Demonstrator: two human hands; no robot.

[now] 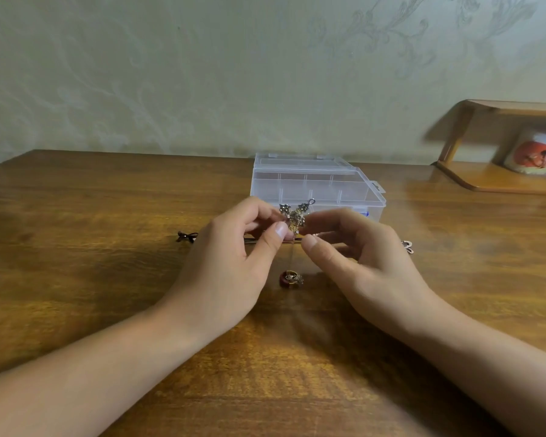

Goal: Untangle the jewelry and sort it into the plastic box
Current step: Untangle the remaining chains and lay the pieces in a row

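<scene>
Pinching the knotted jewelry cluster [293, 217] between my left hand [234, 260] and right hand [356, 260], just before the plastic box [347, 187], I'm mid-untangle; next, tease its hanging chain [293, 257] free.

plastic box [316, 184] behind jewelry [293, 216] (ring [291, 278] nearer)

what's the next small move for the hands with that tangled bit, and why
Probably ease the two hands gently apart to loosen the knot. The left hand and right hand both pinch the tangled jewelry above the table, a thin chain hangs to the red ring, and the plastic box waits behind.
</scene>
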